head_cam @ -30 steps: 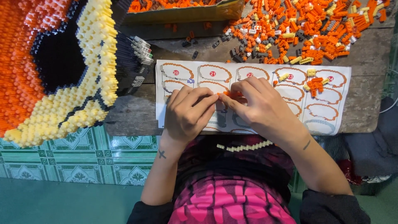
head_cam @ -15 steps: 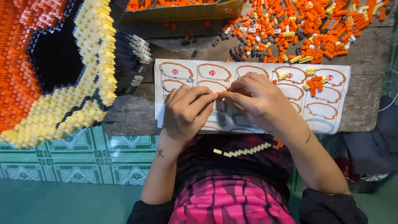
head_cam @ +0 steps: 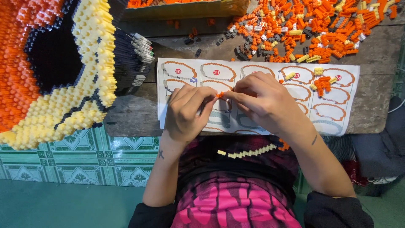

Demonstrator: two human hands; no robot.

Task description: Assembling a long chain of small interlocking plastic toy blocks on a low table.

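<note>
Head view: I see left hand (head_cam: 185, 113) and right hand (head_cam: 263, 101) pinched together on a tiny orange brick (head_cam: 220, 95), mostly hidden by fingertips, above the white sheet (head_cam: 346, 122) of orange-outlined diagrams.

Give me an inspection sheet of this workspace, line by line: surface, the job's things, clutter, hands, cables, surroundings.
Surface: worn wooden table, with a white instruction sheet of arc diagrams on it.
Job's things: small orange brick piece pinched between both hands; short yellow brick strip lying on the lap.
Clutter: loose pile of orange, yellow and grey bricks; few bricks on the sheet; cardboard tray.
Hands: left hand and right hand meet fingertip to fingertip above the sheet.
Cables: white cord at right edge.
Surroundings: large orange, yellow and black brick model; green patterned tiles.
</note>
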